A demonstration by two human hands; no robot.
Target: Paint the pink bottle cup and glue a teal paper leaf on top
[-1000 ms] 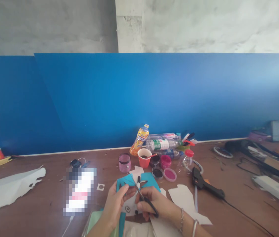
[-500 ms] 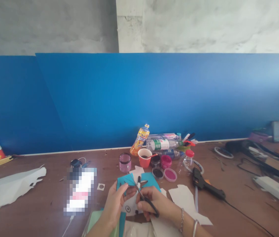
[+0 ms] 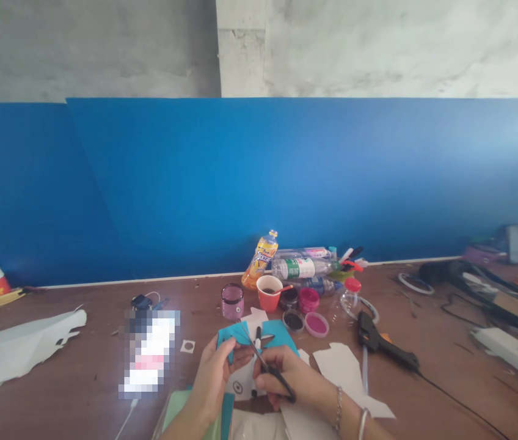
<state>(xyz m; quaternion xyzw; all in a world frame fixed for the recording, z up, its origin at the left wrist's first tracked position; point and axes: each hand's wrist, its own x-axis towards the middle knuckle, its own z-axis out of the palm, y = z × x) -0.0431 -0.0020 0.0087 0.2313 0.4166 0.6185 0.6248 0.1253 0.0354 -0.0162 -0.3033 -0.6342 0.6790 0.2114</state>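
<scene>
My left hand [image 3: 215,376] pinches a teal paper cut-out [image 3: 281,333] by its left part, just above the brown table [image 3: 80,379]. My right hand [image 3: 286,379] is closed around the black handles of scissors [image 3: 266,363], whose blades point up and left into the teal paper. A black marker [image 3: 258,337] lies under the blades. A white paper piece with a drawn ring [image 3: 239,385] sits beneath both hands.
A black glue gun [image 3: 380,342] lies to the right, white paper scraps [image 3: 341,366] beside it. Behind stand a red cup [image 3: 269,292], a purple jar [image 3: 232,301], pink lids [image 3: 316,324] and several bottles [image 3: 300,267]. A blurred phone [image 3: 149,351] and white paper [image 3: 16,348] lie left. Cables crowd the far right.
My hands have barely moved; my left thumb has shifted slightly on the teal paper and the scissors stay in place.
</scene>
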